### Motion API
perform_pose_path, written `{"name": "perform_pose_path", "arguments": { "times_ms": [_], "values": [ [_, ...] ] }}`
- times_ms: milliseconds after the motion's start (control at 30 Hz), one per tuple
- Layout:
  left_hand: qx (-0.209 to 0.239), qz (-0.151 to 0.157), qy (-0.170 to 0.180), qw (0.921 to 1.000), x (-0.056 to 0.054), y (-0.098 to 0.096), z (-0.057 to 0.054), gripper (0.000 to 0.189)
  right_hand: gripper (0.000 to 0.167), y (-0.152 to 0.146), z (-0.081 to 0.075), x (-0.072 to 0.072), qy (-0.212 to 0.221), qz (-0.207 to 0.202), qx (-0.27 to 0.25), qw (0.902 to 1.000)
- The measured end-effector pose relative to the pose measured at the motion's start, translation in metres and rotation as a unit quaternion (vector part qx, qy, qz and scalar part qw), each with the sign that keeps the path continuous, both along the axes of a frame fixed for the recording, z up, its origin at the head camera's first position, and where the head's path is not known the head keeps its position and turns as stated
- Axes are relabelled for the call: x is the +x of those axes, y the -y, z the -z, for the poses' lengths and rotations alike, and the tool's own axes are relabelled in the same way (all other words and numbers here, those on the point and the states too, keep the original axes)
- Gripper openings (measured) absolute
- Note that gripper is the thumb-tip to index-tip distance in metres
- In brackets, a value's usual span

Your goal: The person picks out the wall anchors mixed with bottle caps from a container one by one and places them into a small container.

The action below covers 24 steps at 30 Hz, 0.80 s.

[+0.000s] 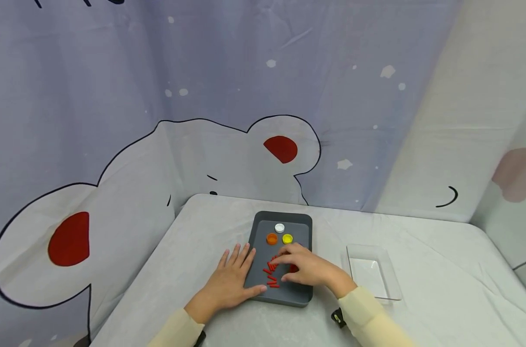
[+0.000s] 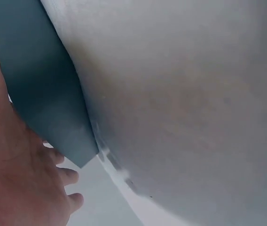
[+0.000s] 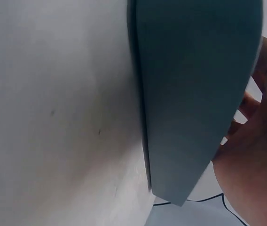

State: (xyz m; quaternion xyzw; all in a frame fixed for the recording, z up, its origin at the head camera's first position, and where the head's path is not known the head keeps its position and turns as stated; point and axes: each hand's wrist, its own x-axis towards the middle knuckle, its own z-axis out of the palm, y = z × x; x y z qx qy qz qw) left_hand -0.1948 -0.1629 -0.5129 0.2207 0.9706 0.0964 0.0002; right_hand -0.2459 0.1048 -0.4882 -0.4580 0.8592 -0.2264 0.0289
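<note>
On the table lies a dark grey tray [image 1: 284, 300], with several small red sticks [image 1: 271, 278] loose on its left half. My left hand [image 1: 229, 283] rests with spread, straight fingers along the tray's left side, thumb over the near-left rim. Over the tray's right side reaches my right hand [image 1: 303, 266], its index finger stretched toward the red sticks and the thumb apart from it. Beneath its palm a red round piece [image 1: 293, 268] is partly hidden. The wrist views mainly show the tray's outer walls, the left hand [image 2: 25, 174] and the right hand [image 3: 253, 155] beside them.
Farther up the tray sit a white cap [image 1: 279, 228], an orange cap [image 1: 272, 238] and a yellow cap [image 1: 287, 238]. A clear plastic box [image 1: 371, 277] stands right of the tray, beyond the right forearm. A printed curtain [image 1: 228, 159] hangs behind the table.
</note>
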Motion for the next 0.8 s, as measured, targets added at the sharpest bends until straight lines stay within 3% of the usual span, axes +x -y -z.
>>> {"name": "perform_pose_path", "arguments": {
  "times_ms": [367, 800],
  "values": [
    [0.000, -0.002, 0.008, 1.0000, -0.002, 0.000, 0.005, 0.103, 0.036, 0.021, 0.008, -0.015, 0.013, -0.019, 0.052, 0.9984],
    [0.009, 0.002, 0.011, 0.9999, 0.001, -0.002, 0.001, 0.101, 0.029, 0.030, 0.009, -0.021, 0.033, -0.026, 0.087, 0.9953]
  ]
}}
